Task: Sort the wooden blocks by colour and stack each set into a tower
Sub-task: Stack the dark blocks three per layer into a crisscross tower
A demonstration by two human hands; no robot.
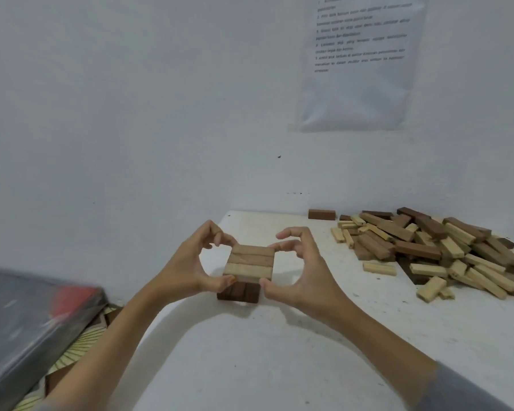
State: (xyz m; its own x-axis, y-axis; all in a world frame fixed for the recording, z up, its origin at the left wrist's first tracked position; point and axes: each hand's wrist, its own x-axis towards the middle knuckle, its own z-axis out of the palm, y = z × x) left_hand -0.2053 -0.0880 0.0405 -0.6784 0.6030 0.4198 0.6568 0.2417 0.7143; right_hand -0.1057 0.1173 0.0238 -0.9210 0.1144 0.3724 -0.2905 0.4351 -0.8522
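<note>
Wooden blocks form a low tower [245, 274] on the white table [279, 366]: two layers show, three blocks side by side on top, and three dark block ends below, running crosswise. The left hand [187, 262] and right hand [303, 268] flank the tower, thumbs pressed to its near corners and curled fingers near its far corners, grasping the top layer. Right of the tower lies a loose pile [433, 250] of dark and pale blocks, too jumbled to count. One dark block [321, 214] lies alone behind the tower, by the wall. A printed sheet [359, 60] hangs above the pile, its text blurred. Left of the tower, off the table edge, a grey box [27, 327] is cut off by the frame.
</note>
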